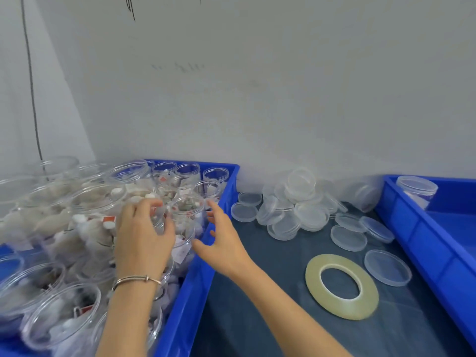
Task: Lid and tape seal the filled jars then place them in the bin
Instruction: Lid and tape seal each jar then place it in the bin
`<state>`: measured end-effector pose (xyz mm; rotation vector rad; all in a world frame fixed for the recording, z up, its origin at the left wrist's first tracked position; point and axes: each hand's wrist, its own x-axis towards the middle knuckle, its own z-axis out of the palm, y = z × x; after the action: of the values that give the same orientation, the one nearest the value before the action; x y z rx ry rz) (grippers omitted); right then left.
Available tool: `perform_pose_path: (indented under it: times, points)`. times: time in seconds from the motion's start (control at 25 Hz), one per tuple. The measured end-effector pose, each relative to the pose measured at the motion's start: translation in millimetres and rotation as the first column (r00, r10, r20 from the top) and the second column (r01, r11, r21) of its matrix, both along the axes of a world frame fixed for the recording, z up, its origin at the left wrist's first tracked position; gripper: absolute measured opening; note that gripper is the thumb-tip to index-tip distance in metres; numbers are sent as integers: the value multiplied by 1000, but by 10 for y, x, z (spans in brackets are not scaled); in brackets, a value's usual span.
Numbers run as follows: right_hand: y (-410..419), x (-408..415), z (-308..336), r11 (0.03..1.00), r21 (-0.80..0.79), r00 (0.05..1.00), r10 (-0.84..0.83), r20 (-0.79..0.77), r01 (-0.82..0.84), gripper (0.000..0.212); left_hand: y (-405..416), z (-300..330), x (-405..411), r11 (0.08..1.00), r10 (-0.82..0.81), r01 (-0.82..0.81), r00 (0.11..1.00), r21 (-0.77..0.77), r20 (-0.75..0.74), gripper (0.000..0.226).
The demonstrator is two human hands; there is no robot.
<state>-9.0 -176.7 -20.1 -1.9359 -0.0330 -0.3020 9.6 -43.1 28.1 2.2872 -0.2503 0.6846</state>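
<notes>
I have both hands over the left bin's [195, 287] right edge, left hand [144, 235] curled around a filled jar [180, 228], right hand [221, 243] spread open beside it.

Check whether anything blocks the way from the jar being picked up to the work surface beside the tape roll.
Only the left bin's blue side wall lies between: the jar under the left hand must be lifted over it. Beyond it, the dark mat before the tape roll is bare. The right hand hovers open there.
</notes>
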Motion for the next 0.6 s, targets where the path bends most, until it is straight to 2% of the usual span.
perform_pose_path:
  times: [0.08, 0.12, 0.2, 0.24, 0.36, 0.48, 0.52, 0.6]
  points:
    - [59, 49, -2, 993, -110, 998, 42, -38, -45, 87, 29, -120, 28, 996, -10, 23, 986, 81, -165, 23]
    - [81, 69, -2, 985, -165, 998, 49, -47, -56, 88, 26, -176, 68, 983, -5, 57, 959, 177, -283, 26]
    - [115, 114, -10, 956, -287, 997, 50, -51, -62, 88, 6, -239, 146, 904, 43, 177, 868, 390, -495, 34]
    - [128, 143, -21, 935, -347, 996, 50, -69, -71, 87, -13, -262, 182, 865, 63, 227, 836, 448, -545, 35]
    - [173, 245, -38, 851, -516, 984, 8, -179, -101, 78, -73, -279, 257, 826, 84, 241, 841, 509, -535, 25]
    - [209, 322, -29, 756, -652, 990, -46, -137, -55, 33, -120, -256, 273, 812, 102, 216, 862, 543, -496, 24]
    - [212, 327, -37, 753, -658, 994, -58, -94, -18, 19, -135, -249, 271, 821, 81, 218, 870, 527, -486, 25]
    - [195, 296, -60, 823, -566, 998, -67, -9, 50, 5, -163, -212, 216, 872, 24, 208, 885, 442, -465, 28]
